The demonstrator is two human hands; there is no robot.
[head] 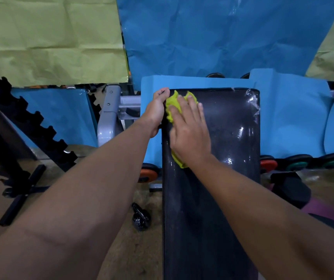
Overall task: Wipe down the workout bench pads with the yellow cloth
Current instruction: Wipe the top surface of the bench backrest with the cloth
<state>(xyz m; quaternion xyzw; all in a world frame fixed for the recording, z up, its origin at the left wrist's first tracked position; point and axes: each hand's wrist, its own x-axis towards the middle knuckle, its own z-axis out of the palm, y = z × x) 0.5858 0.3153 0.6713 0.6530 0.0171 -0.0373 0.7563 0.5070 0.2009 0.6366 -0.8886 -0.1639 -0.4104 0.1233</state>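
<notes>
Yellow cloth (173, 106) under flat right hand (190, 134), left hand (156, 112) gripping pad (222, 178) edge

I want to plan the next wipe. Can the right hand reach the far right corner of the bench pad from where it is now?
Probably yes. The right hand lies flat on the yellow cloth near the bench pad's far left edge, and the pad surface toward that corner looks bare.

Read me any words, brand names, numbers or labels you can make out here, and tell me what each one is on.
No readable text anywhere in this view.
Black bench pad: no label or brand shows.
Yellow cloth: plain, no tag visible.
Weight plates on the floor: any markings are too small and blurred to read.
Blue sheet and green sheet: blank.
</notes>
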